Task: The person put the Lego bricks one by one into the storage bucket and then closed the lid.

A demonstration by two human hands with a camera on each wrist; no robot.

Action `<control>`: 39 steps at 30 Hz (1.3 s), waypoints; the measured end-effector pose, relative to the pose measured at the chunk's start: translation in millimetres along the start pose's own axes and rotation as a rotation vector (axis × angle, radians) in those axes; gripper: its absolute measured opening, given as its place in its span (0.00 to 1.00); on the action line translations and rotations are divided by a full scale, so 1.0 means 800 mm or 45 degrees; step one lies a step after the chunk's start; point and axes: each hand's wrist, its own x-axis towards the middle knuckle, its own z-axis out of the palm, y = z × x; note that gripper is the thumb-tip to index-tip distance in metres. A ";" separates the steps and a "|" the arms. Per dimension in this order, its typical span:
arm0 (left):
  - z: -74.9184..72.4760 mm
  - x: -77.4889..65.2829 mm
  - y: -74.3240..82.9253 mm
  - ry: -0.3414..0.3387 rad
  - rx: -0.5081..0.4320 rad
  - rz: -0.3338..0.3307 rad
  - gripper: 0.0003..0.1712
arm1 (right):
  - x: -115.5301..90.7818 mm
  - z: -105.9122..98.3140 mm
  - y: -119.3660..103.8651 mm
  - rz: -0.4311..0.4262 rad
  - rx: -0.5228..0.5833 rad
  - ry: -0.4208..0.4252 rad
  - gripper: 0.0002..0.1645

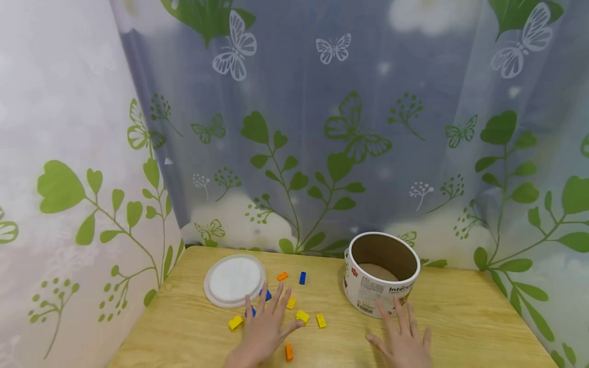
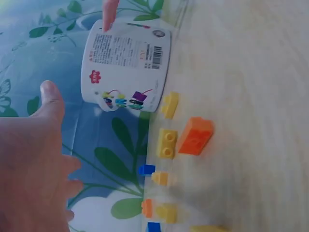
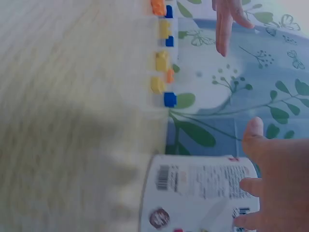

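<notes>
My left hand, fingers spread and straight, hovers over scattered toy building bricks and holds nothing. Around it lie a yellow brick, a blue brick, another yellow brick and an orange brick. In front of my right hand stands a white cardboard tub, upright and without its lid. The fingers of that hand are spread too, and their tips overlap the tub's front wall in the head view. In the right wrist view the tub's printed label shows below the thumb.
A round white lid lies flat at the back left of the wooden table. Between lid and tub are an orange brick and a dark blue brick. A leaf-patterned curtain hangs right behind the table.
</notes>
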 end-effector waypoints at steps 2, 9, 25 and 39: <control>-0.007 0.008 -0.001 -0.032 -0.046 -0.005 0.45 | 0.004 -0.016 0.004 0.038 0.019 -0.056 0.46; -0.025 0.044 -0.005 -0.004 -0.261 0.034 0.37 | 0.023 -0.070 0.033 0.040 0.027 0.048 0.40; -0.015 0.140 0.049 0.113 -0.240 0.197 0.33 | 0.114 -0.108 0.115 -0.201 0.048 0.380 0.32; 0.028 0.185 0.114 -0.006 -0.130 0.216 0.40 | 0.153 -0.081 0.143 -0.299 0.025 0.068 0.34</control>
